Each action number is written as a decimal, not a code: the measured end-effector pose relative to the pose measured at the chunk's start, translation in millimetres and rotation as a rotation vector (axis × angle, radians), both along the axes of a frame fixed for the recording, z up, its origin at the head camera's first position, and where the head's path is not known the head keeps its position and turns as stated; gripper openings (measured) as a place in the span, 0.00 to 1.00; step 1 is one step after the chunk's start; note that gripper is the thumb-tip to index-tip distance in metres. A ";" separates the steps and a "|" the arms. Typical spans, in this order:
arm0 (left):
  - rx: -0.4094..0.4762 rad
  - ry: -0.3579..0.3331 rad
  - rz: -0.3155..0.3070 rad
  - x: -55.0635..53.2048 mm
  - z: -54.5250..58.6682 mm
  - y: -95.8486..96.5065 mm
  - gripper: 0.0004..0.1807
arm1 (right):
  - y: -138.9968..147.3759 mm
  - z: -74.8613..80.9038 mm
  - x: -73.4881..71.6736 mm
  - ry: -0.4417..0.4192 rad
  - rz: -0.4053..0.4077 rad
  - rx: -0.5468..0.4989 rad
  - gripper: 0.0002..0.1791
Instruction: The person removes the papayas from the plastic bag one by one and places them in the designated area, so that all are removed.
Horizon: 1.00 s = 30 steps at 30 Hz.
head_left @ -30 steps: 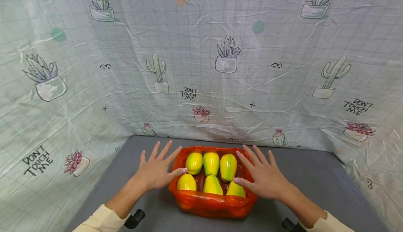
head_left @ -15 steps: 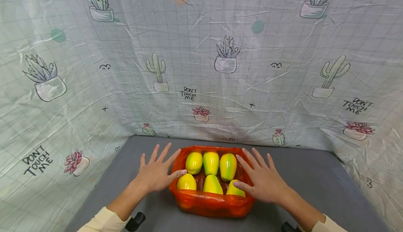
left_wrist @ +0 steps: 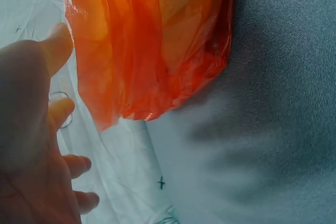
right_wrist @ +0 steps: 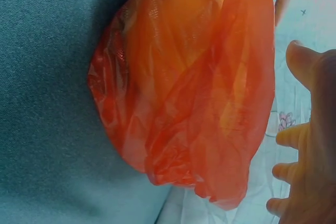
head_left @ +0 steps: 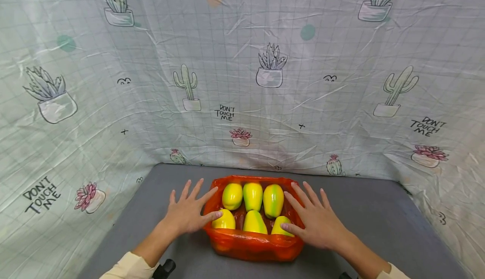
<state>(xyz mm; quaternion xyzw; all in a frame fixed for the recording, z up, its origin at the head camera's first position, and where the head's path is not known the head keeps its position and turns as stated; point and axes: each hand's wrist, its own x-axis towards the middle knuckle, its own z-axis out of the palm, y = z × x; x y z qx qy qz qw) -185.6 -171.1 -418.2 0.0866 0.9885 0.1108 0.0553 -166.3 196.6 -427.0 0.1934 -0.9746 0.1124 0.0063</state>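
Note:
A red translucent plastic bag (head_left: 257, 245) stands with its mouth wide and its rim spread. Inside sit several yellow-green mangoes (head_left: 252, 197) in two rows. My left hand (head_left: 185, 213) is spread at the bag's left side, its thumb over the near-left mango. On the other side my right hand (head_left: 318, 222) is spread too, with its thumb over the near-right mango. Neither hand grips anything. In the left wrist view the thumb (left_wrist: 59, 48) is near the bag's edge; whether it touches cannot be told. The right wrist view shows the fingers apart from the bag (right_wrist: 184, 87).
The bag rests on a grey table (head_left: 363, 211). A pale curtain (head_left: 242, 60) printed with cacti encloses the table at the back and both sides. Dark straps (head_left: 164, 268) show by the cream sleeves.
Both hands have drawn slightly nearer to me, fingers still spread. The left thumb has slid down over the near-left mango. The mangoes keep their arrangement.

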 end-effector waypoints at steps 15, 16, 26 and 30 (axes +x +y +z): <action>0.308 -0.124 -0.046 -14.1 -14.0 -7.4 0.39 | 5.6 -6.7 3.6 -0.003 0.016 -0.019 0.50; 0.336 -0.130 -0.048 -15.2 -15.2 -8.3 0.38 | 5.9 -7.1 3.5 -0.001 0.017 -0.019 0.50; 0.609 -0.239 -0.004 -24.8 -25.0 -11.9 0.34 | 7.6 -3.4 4.6 -0.010 0.028 -0.018 0.50; 0.695 -0.281 0.001 -26.9 -28.4 -10.9 0.33 | 7.1 -1.8 4.2 -0.006 0.029 -0.016 0.50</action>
